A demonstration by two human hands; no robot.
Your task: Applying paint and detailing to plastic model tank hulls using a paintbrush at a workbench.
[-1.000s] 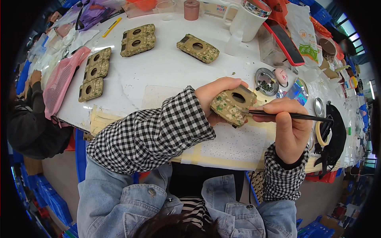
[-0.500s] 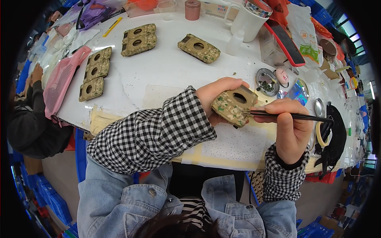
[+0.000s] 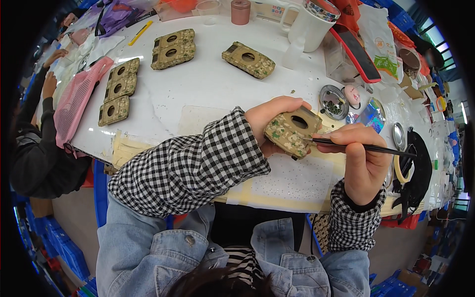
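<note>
Tweezers (image 3: pixel 381 148), per the head view, have dipped slightly at the rear, pinched in the closed right hand (image 3: pixel 363 161), tips at the shell (image 3: pixel 289 132) that the left hand (image 3: pixel 262 116) grips above the surface (image 3: pixel 198 91), suggesting fine work continues.

The nearest shell (image 3: pixel 283 132) wears mottled camouflage in tan, brown and leaf green; the row of shells (image 3: pixel 127 89) at left repeats it. Black tweezers (image 3: pixel 366 146), black-and-white checked sleeves (image 3: pixel 198 161), pale blue jacket (image 3: pixel 170 242). The bench (image 3: pixel 198 89) is white, the left basket (image 3: pixel 81 104) pink, the far mug (image 3: pixel 308 29) white, the far-right phone (image 3: pixel 358 53) black with red edging.
</note>
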